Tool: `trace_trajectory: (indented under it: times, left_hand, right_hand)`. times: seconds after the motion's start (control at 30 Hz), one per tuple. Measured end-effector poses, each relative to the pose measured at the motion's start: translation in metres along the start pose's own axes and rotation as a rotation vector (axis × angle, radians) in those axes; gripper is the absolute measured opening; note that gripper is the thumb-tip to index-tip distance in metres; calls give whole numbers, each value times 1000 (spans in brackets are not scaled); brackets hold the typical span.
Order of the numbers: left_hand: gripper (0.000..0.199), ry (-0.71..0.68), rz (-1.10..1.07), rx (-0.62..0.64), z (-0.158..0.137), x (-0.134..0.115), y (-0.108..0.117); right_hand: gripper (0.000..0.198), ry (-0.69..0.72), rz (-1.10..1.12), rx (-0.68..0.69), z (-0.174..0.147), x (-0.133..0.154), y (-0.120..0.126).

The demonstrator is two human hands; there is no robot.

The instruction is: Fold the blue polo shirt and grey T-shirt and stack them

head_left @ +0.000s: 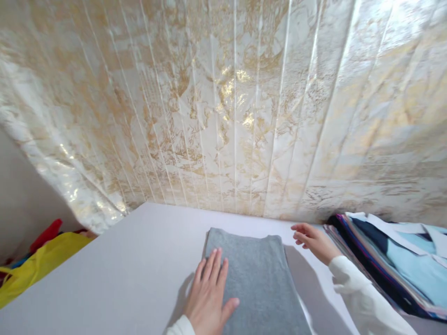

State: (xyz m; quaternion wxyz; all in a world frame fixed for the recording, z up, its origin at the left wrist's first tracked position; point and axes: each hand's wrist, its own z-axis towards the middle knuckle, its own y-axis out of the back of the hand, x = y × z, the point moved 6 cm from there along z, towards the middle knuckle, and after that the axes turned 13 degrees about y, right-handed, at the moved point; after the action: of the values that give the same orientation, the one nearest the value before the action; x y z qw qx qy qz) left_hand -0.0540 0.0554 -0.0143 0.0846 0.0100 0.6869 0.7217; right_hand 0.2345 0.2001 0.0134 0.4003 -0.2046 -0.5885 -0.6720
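Observation:
A folded grey garment [256,274] lies flat on the white table [122,274], its near end running out of the bottom of the view. My left hand [209,293] rests with spread fingers on the garment's left edge, palm down. To the right of the cloth, my right hand [316,242] hangs a little above the table, fingers loosely bent and apart, with nothing in them. It does not touch the grey garment. White sleeves cover both wrists.
On the right stands a stack of folded clothes [401,260], with light blue on top, close to my right forearm. Yellow cloth [45,260] and red cloth [45,235] lie beyond the table's left edge. A shiny gold-patterned curtain [216,116] hangs behind.

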Motion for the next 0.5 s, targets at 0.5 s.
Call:
trace_trajectory:
  times: [0.5]
  left_hand:
    - [31,-715,43,-549,23,-131,-51]
  right_hand:
    - [34,-148,-4,113,5,-33,-45]
